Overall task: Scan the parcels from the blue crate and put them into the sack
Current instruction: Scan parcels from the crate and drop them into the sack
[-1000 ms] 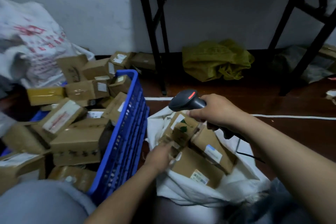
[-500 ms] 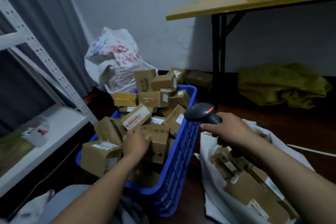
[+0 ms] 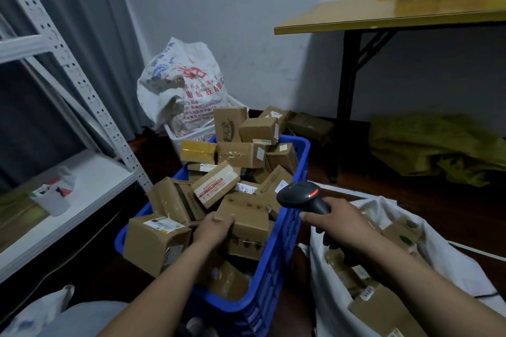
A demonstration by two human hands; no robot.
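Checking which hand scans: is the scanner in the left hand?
No, the right hand grips the black scanner while the left hand holds a parcel in the blue crate.

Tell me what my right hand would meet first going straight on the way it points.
Probably the piled parcels in the blue crate: the right hand aims its scanner there, though depth is unclear.

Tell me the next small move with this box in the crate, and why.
Probably lift the box clear of the blue crate and turn it toward the scanner. The left hand grips its edge, the right hand holds the scanner beside it, red light on, and no label shows on its top face.
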